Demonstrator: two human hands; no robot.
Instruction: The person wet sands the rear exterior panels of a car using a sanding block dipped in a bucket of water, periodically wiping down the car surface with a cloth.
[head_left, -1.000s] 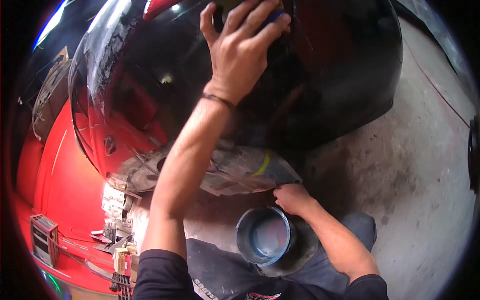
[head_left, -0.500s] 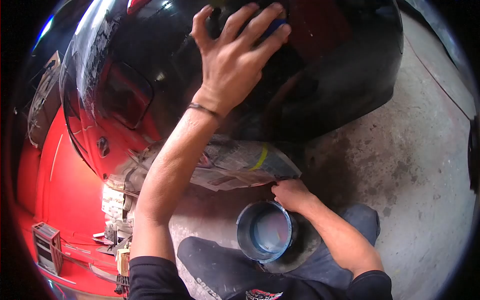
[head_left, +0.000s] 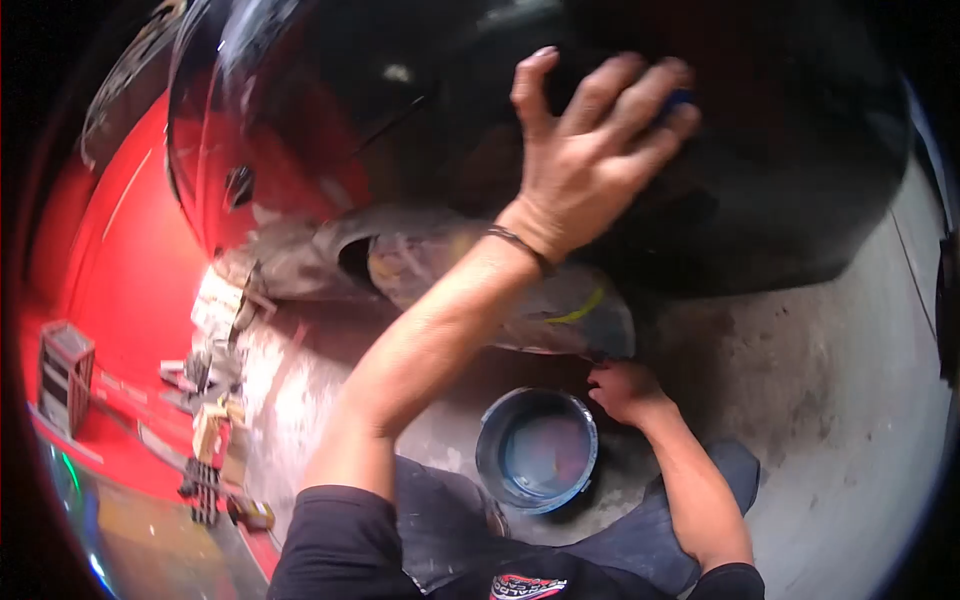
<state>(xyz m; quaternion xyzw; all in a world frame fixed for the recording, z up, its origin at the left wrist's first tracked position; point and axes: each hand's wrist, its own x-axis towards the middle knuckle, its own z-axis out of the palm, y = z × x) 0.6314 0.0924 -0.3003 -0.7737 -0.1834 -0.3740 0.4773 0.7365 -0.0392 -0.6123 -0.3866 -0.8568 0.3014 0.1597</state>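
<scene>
**Left Hand [head_left: 585, 170] at Black Panel [head_left: 780, 170]; Bucket [head_left: 485, 450] at Near Centre**

Container: the round, open bucket is upright on the floor [head_left: 810, 500], between the person's legs. It holds a cloudy, blue-grey liquid [head_left: 540, 455] with a pinkish patch toward the right. Liquid depth cannot be determined.

Left hand: back of hand faces the camera; fingers are spread wide and bent over the glossy black panel at the far side. A small blue item [head_left: 680, 97] is held beneath the fingers on the right side of the hand. Only a small part of the item shows; its full shape is hidden. A dark band [head_left: 520, 247] encircles the wrist.

Right hand [head_left: 628, 392]: positioned to the right of the bucket and slightly farther away, with fingers curled. The fingertips are near the right end of a grey, curved piece [head_left: 535, 305] bearing a yellow stripe [head_left: 580, 308]. Contact and any held object cannot be determined.

Relative position: the blue item is farther away than the right hand and the bucket. The grey piece lies between the black panel and the bucket.
</scene>
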